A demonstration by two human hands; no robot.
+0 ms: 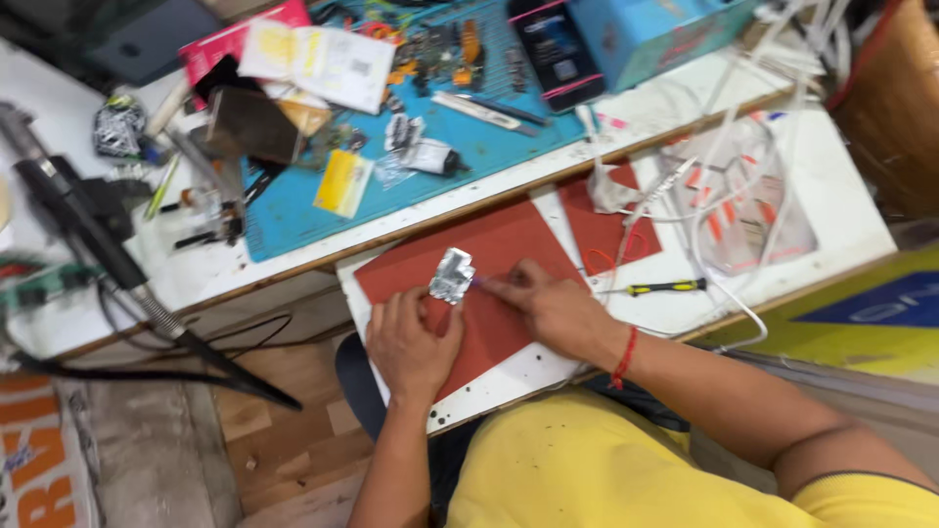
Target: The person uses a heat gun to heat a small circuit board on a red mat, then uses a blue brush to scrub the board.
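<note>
Silvery foil piece (452, 276) lies on the red mat (509, 244) (bench (675, 311) cluttered); left hand (411, 342) presses its edge, fingers curled, while right hand (548, 305) seemingly pinches a thin tool.

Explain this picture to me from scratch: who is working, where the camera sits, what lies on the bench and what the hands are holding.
There is no machine here: a person in a yellow shirt works with two bare hands. The single picture comes from a camera worn on the person's head, looking down.

The left hand rests on a red-brown rectangular mat and touches a small crumpled silver foil-like piece. The right hand, with a red thread bracelet at the wrist, holds a thin tool against that piece; the tool is too blurred to name.

Nearby lie a small yellow-and-black screwdriver, white cables and, further back, a blue cutting mat crowded with small parts.
</note>
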